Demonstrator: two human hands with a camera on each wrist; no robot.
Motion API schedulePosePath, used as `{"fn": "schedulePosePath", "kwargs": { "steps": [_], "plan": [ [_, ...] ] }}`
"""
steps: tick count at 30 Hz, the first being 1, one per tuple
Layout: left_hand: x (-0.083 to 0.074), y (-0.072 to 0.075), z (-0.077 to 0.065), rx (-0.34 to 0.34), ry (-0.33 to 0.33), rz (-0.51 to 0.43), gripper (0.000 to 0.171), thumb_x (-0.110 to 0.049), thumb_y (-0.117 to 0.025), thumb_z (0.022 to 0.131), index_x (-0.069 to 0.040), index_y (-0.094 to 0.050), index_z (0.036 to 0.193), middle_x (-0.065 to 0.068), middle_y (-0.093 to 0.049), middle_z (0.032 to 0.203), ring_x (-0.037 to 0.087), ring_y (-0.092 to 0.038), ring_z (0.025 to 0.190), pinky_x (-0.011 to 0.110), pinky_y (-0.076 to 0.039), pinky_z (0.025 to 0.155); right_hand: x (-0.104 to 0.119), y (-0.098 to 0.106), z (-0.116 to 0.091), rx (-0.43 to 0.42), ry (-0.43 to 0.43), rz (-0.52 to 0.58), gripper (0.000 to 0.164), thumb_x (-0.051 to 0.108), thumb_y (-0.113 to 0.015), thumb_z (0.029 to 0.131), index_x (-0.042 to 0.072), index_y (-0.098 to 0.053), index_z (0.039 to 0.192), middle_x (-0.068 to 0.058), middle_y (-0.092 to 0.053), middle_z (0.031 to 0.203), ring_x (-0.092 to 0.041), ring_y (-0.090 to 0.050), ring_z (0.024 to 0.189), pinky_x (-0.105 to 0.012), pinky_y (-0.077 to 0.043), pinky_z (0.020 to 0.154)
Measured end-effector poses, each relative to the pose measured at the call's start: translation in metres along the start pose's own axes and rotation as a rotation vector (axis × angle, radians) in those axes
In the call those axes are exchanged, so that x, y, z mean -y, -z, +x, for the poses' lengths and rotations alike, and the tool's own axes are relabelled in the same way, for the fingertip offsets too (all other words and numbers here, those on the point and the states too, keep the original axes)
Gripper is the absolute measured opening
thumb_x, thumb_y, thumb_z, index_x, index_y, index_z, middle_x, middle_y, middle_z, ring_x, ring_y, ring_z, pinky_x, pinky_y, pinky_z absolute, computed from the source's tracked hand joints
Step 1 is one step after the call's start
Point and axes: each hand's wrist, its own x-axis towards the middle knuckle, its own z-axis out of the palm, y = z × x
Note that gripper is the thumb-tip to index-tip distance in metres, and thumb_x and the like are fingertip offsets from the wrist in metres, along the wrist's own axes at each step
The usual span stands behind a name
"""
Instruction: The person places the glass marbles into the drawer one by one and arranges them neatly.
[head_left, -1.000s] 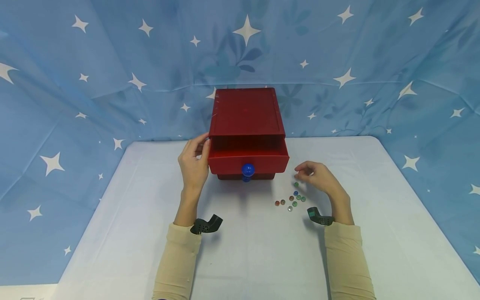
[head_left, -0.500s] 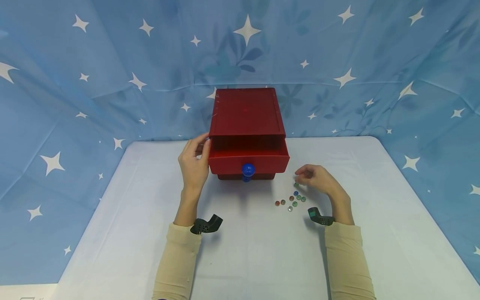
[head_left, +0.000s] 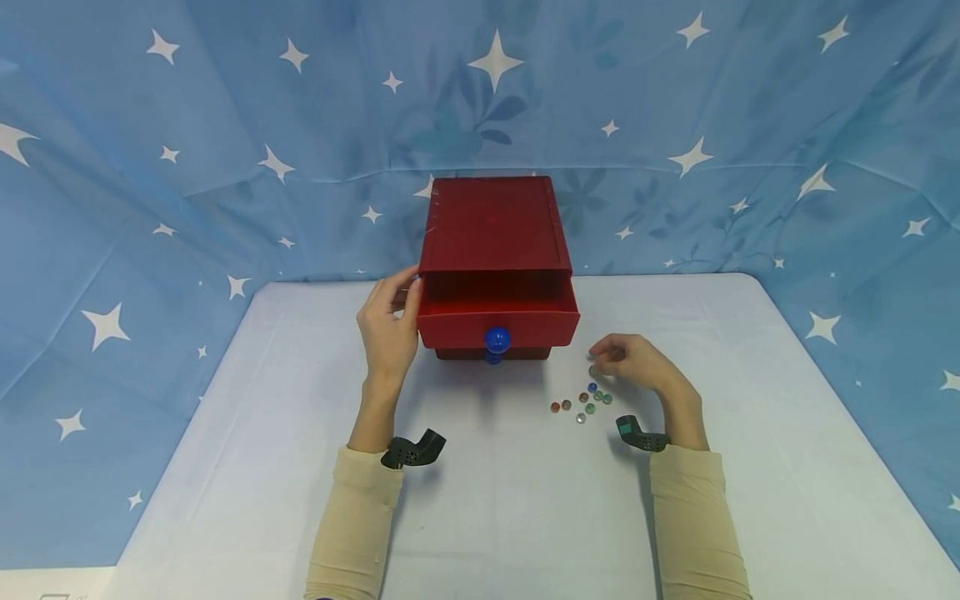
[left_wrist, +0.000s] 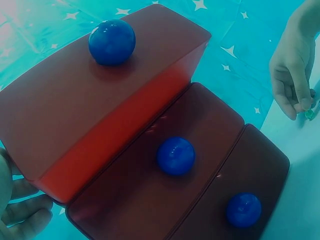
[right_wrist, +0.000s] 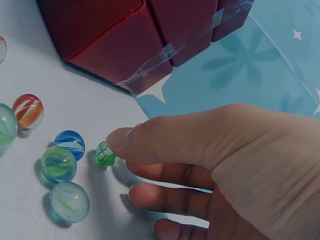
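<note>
A red cabinet (head_left: 491,223) stands towards the back of the table with its top drawer (head_left: 498,330) pulled out; blue ball knobs show on three drawers in the left wrist view. My left hand (head_left: 387,333) rests against the cabinet's left side, its fingertips beside the open drawer. My right hand (head_left: 633,362), right of the cabinet, pinches a green-swirled glass marble (right_wrist: 105,154) between thumb and forefinger, low over the table. Close by lie a blue marble (right_wrist: 70,143), a green one (right_wrist: 58,164) and a pale one (right_wrist: 69,201).
An orange-striped marble (right_wrist: 28,111) and several others are scattered in front of the right hand on the white table (head_left: 487,500). Clear tape (right_wrist: 167,51) runs along the cabinet's side. A blue star-patterned cloth (head_left: 300,125) hangs behind.
My right hand has come down slightly onto the farthest green marble, and its thumb and forefinger have closed on it. The left hand and the open drawer have stayed put.
</note>
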Motion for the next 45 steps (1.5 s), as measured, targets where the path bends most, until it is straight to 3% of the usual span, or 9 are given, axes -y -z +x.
{"fn": "schedulePosePath", "kwargs": {
  "steps": [28, 39, 45],
  "plan": [
    [-0.004, -0.001, 0.001, -0.008, 0.009, 0.015, 0.024, -0.012, -0.066, 0.097, -0.003, -0.072, 0.118, 0.016, -0.072, 0.106, 0.026, -0.069, 0.082, 0.008, -0.050, 0.078, -0.001, -0.002, 0.000, 0.036, 0.001, -0.027, 0.028, 0.012, -0.071, 0.086, 0.004, -0.071, 0.112, -0.007, -0.067, 0.094, -0.021, -0.057, 0.090, -0.030, -0.046, 0.079],
    [-0.036, 0.004, 0.002, -0.019, -0.006, 0.025, 0.022, 0.000, -0.063, 0.095, 0.008, -0.070, 0.115, 0.026, -0.070, 0.101, 0.037, -0.067, 0.079, 0.007, -0.049, 0.078, 0.005, -0.002, -0.001, 0.047, 0.014, -0.047, 0.025, 0.012, -0.071, 0.086, 0.004, -0.072, 0.109, -0.009, -0.070, 0.095, -0.022, -0.058, 0.091, -0.032, -0.047, 0.080],
    [-0.039, 0.006, 0.003, -0.015, -0.019, 0.007, 0.022, 0.001, -0.063, 0.095, 0.008, -0.070, 0.114, 0.026, -0.070, 0.104, 0.037, -0.068, 0.080, 0.007, -0.048, 0.079, 0.002, -0.003, 0.001, 0.042, 0.001, -0.072, 0.024, 0.012, -0.069, 0.086, 0.006, -0.073, 0.109, -0.007, -0.070, 0.096, -0.022, -0.059, 0.092, -0.032, -0.047, 0.082]
  ]
}}
